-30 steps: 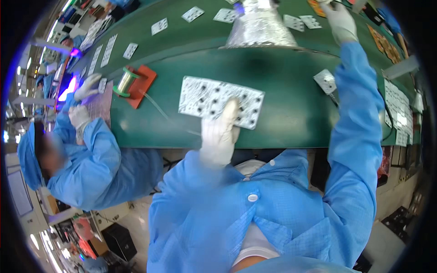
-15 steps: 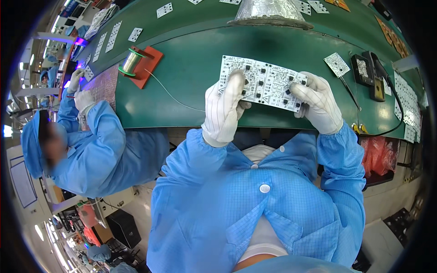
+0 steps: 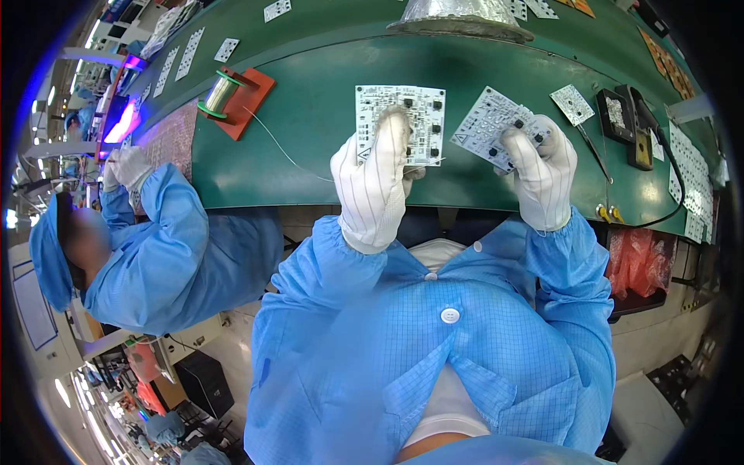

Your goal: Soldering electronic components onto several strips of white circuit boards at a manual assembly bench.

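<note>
Both my hands wear white striped gloves and hold separate white circuit boards above the near edge of the green workbench (image 3: 294, 101). My left hand (image 3: 375, 182) is closed on a roughly square circuit board (image 3: 425, 116), thumb on its face, fingers hidden behind. To the right, my right hand (image 3: 542, 174) pinches another circuit board (image 3: 484, 128), tilted, with its lower right part covered by the glove. Black square components show on both boards, and there is a gap between them. A thin wire-like strand sticks out by the left board's lower edge.
A solder wire spool (image 3: 221, 94) on a red stand (image 3: 252, 108) is at the left. A small circuit board (image 3: 572, 103), tweezers (image 3: 595, 151) and a soldering iron holder (image 3: 639, 128) lie right. A foil-covered duct (image 3: 461, 17) stands behind. A co-worker (image 3: 155, 248) sits left.
The one long panel that both hands held is now two separate boards, one in each hand. The right-hand board has turned to a tilt. The co-worker's hands have moved lower and closer together.
</note>
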Available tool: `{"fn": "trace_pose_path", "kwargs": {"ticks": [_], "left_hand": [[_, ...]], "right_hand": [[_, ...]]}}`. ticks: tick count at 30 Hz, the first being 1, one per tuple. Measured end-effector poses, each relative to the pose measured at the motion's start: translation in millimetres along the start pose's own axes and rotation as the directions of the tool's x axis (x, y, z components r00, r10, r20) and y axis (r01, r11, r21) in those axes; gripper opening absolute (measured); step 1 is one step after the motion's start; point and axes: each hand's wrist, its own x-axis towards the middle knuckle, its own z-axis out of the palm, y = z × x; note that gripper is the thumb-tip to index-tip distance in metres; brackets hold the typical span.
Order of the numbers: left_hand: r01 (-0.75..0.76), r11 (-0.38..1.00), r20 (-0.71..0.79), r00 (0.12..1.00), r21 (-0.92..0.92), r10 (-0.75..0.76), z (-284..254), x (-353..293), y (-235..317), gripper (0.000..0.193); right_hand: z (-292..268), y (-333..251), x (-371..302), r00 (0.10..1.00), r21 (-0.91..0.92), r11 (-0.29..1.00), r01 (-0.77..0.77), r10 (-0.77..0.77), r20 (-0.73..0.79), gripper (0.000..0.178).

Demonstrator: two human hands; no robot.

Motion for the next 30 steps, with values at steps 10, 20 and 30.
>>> {"fn": "trace_pose_path", "kwargs": {"ticks": [10,20,30], "left_hand": [[0.054,0.987,0.053,0.998,-0.151,-0.046,-1.0,2.2,-0.3,0.082],[0.006,0.986,0.012,1.0,-0.169,-0.004,0.5,5.5,0.0,0.069],[0.249,0.923,0.136,0.967,-0.292,-0.218,-0.6,4.1,3.8,0.055]], "right_hand": [[8.5,16.1,-4.4,0.956,0.052,0.979,0.196,-0.203,0.21,0.024],[9.4,3.0,-4.7,0.989,0.199,0.978,0.065,-0.089,0.117,0.025],[-2.1,-13.4,-5.3,0.934,0.53,0.776,-0.341,0.342,0.1,0.025]]}}
